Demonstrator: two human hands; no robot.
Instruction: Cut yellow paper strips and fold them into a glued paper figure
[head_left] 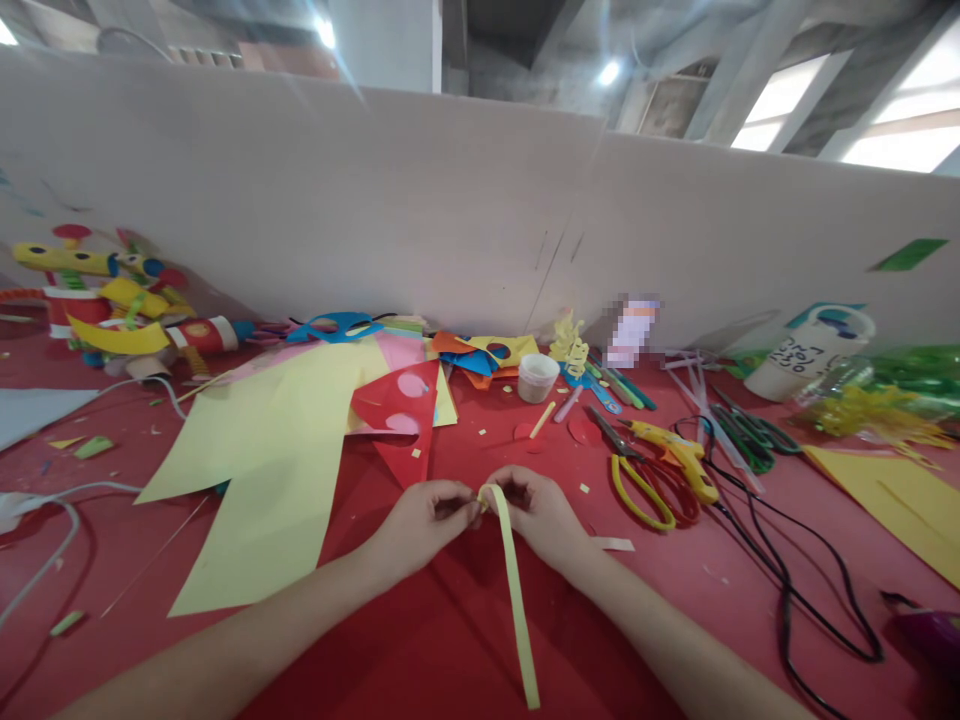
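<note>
Two bare hands nearly meet over the red tabletop, working on one pale yellow strip. The left hand pinches its curled end between thumb and forefinger, and the right hand grips the same end from the other side, fingers bent in. From there the strip arches over and hangs down between the two forearms, its loose tail toward the wearer. To the left of the left hand lies a large pale yellow sheet; just beyond that hand is a piece of red paper with round holes. A small white cup stands straight beyond the right hand. Just beside the right wrist is a pale paper scrap, and farther to that hand's right are scissors with yellow and red handles, touching or nearly touching a yellow glue gun; which, I cannot tell. Well to the right of the right hand lie yellow-orange sheets; far off beyond the left hand stand colourful paper figures.
</note>
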